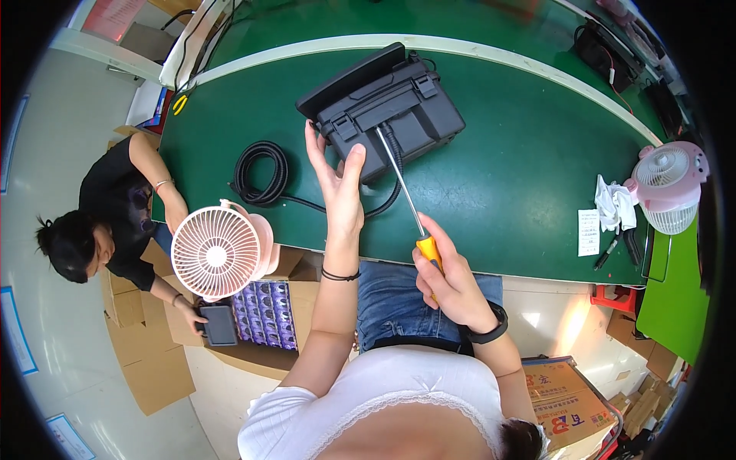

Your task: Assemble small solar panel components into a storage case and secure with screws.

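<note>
A black plastic box (437,115) with latches stands tilted on the green table, a flat black panel (353,77) along its far left side. My left hand (340,184) grips the box at its near left corner, with the thumb raised toward its front. In my right hand (452,280) is a screwdriver (428,249) with a yellow handle and long metal shaft. Its tip reaches the face of the box, beside a black corrugated tube; the exact contact point is too small to tell. That tube runs down to a coiled black tube (258,172) on the left.
A pink fan (216,251) stands at the table's left edge, near a co-worker (115,207) reaching into a carton (264,314) of purple packs. At the right are another pink fan (665,180), white cloth (613,203) and a paper slip (588,232). Yellow-handled pliers (180,104) lie far left.
</note>
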